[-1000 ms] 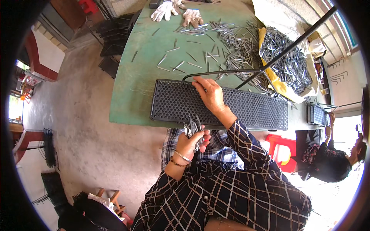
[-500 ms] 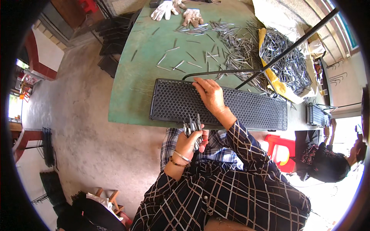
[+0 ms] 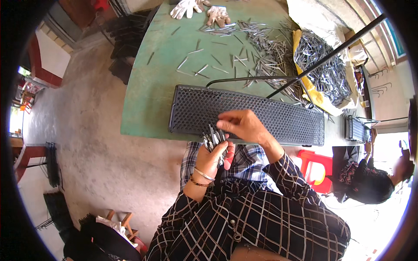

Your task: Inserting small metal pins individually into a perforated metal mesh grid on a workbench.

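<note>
My left hand is closed around a bundle of thin metal strips, their tips standing up out of the fist. Just above and right of these tips hovers my right hand, off the rack. Its thumb and fingers point left, slightly apart, and I see nothing held between them. Behind both hands a long black perforated rack lies at the table's near edge. A bent black metal rod frame rises from its far side.
Loose metal strips are strewn over the green table. At the right lies a yellow-edged sack heaped with more strips. Work gloves lie at the far edge. A red stool and a co-worker are at the right.
My right hand has lifted off the rack's top and come nearer to me, close to the bundle's tips. My left hand still holds the strips, in almost the same place.
</note>
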The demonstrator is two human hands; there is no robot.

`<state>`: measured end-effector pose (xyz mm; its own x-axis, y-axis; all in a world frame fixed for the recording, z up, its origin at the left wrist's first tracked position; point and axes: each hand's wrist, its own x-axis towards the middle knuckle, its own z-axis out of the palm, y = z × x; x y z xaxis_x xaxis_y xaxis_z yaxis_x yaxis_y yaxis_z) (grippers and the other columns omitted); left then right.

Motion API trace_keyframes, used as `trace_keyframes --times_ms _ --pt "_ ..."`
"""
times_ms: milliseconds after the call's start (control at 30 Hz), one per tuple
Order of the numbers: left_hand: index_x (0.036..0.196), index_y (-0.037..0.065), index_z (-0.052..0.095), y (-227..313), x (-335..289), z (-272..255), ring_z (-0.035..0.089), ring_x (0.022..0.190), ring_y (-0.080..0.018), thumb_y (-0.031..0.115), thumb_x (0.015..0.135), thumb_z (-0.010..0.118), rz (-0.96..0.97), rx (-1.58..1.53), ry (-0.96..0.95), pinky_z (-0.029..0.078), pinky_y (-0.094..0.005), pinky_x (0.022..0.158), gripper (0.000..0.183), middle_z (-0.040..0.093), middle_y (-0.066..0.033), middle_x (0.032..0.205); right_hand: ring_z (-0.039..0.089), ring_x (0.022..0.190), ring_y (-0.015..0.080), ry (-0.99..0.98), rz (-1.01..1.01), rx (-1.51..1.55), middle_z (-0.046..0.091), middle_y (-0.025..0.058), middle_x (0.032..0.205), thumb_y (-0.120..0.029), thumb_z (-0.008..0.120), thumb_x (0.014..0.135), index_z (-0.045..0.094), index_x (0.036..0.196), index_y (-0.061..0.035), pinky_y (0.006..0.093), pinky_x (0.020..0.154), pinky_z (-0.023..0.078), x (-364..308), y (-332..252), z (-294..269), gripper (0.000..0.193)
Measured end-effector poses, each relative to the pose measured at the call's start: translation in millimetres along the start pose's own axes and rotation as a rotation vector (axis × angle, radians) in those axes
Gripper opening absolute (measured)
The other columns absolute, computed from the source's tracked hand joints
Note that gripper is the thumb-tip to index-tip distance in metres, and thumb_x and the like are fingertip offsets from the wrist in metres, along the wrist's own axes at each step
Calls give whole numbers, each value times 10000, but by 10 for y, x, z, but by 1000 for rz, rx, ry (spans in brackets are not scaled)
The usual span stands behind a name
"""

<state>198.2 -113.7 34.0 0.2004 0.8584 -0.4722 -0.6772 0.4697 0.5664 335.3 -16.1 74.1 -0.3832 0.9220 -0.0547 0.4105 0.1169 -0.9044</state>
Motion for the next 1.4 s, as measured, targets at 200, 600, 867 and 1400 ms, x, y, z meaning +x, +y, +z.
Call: trace_keyframes --times_ms 200,600,867,1400 --pt "1054 1 559 11 12 70 628 807 -170 75 865 557 -19 25 16 541 -290 645 203 636 -123 941 499 623 25 -180 187 144 583 -4 656 -160 675 810 648 853 34 197 515 389 -74 52 -87 200" --pt "1090 -6 537 -115 39 33 636 872 -219 55 852 555 -163 18 -9 540 -304 667 247 633 -141 970 638 755 144 477 -311 -100 661 89 848 -61 641 806 584 1090 -40 261 707 499 424 278 14 291" --pt "1090 34 537 -60 -11 92 641 828 -205 86 846 570 -192 35 30 497 -263 562 252 634 -117 996 644 780 256 449 -387 -302 651 133 881 -92 640 802 607 1024 -24 309 685 510 489 446 86 234" --pt "1021 -17 574 40 11 134 635 811 -187 69 856 560 4 -3 52 537 -262 651 186 638 -128 938 581 685 118 -172 -42 15 631 68 827 -127 691 781 663 884 7 224 577 447 -125 114 -80 171"
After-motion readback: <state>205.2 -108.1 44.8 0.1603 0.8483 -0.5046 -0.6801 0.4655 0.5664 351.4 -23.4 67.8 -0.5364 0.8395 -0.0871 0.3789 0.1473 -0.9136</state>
